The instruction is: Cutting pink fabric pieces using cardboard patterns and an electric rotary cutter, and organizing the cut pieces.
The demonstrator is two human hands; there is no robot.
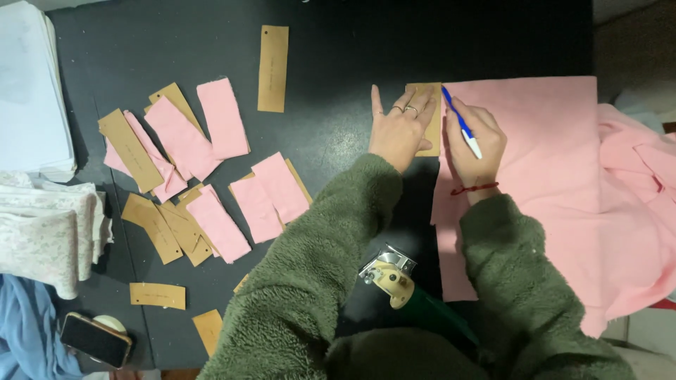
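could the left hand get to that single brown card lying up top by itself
Probably yes: the left hand lies flat on a brown template, and only bare dark table shows between it and the lone brown card.

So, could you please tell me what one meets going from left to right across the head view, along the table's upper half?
White fabric stack → scattered pink pieces and brown card templates → lone brown card strip → left hand → right hand holding a blue pen → pink fabric sheet.

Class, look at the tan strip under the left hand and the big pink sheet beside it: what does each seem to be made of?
Tan strip: probably stiff card or kraft paper, matte, flat with crisp edges. Pink sheet: soft cloth, likely fleece or felt, with a fuzzy, dull surface that rumples at the right.
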